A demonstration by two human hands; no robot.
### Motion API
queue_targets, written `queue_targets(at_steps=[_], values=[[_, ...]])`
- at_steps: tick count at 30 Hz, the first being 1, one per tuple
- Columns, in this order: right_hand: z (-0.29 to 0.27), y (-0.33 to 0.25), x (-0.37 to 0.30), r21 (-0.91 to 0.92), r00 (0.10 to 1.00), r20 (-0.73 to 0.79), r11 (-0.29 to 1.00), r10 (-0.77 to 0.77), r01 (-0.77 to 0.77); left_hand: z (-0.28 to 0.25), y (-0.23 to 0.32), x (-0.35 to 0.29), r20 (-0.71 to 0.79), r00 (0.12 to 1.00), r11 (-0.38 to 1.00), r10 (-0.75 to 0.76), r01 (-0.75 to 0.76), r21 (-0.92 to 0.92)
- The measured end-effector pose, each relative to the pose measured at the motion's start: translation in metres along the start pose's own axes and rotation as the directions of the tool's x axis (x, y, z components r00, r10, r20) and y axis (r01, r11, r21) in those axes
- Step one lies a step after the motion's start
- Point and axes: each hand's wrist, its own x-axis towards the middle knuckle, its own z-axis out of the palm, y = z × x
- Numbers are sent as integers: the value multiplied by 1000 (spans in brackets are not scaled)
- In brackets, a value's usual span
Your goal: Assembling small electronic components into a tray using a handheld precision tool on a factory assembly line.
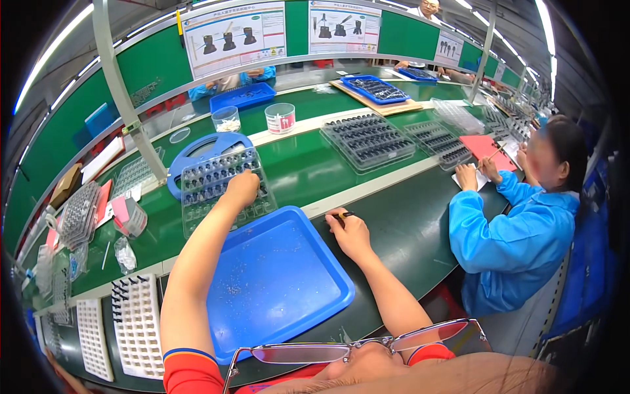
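My left hand point(243, 188) reaches over a clear plastic tray point(188, 226) that holds rows of small black parts point(213, 178). Its fingers are closed and point down at the tray; whatever they pinch, if anything, is hidden. Beyond the right edge of a blue tray point(282, 262), my right hand point(349, 235) is closed round a short, dark, stick-like piece point(344, 215), too small to name. Tiny light specks lie scattered in the blue tray, which sits between my forearms.
A blue reel-like ring point(197, 148) lies partly under the clear tray. White foam blocks point(136, 328) stand at left, one with black pieces. Two clear tubs point(280, 118) and another filled tray point(367, 141) are farther off. At right, a person in blue point(512, 223) works close by.
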Motion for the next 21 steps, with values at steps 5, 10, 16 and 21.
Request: queue_targets(at_steps=[5, 10, 16, 21], values=[[-2, -5, 0, -2, 1000, 8, 1000, 3, -3, 5, -17, 3, 29, 991, 991, 132, -132, -4], [-6, -4, -2, -31, 1000, 4, 999, 16, -16, 4, -14, -2, -114, 964, 955, 241, -256, -147], [-4, -12, -3, -92, 1000, 27, 996, 8, -5, 11, -21, -2, -72, 983, 974, 171, -180, -139], [-5, -8, -5, -62, 1000, 13, 998, -1, 1, 9, -10, -3, -115, 983, 984, 141, -152, -97]])
